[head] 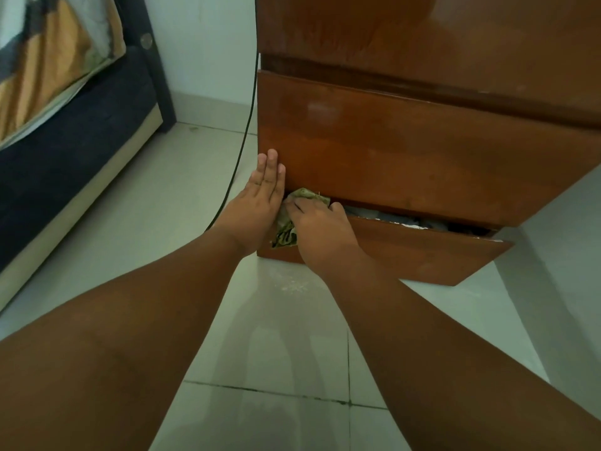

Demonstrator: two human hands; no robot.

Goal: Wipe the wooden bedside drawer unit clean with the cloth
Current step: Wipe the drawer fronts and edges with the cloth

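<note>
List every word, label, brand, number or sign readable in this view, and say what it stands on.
None: no readable text shows anywhere.
Wooden drawer unit: plain glossy fronts, no label or brand.
Green cloth under the right hand: crumpled, no lettering visible.
Round metal fitting on the dark bed frame: too small and blurred to tell if marked.
Patterned bedding: only colour shapes, no words.

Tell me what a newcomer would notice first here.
Two bare arms reach in from below toward a glossy wooden drawer unit at upper right. The right hand presses a green cloth at the open bottom drawer, while the left hand lies flat on the unit's left corner.
</note>
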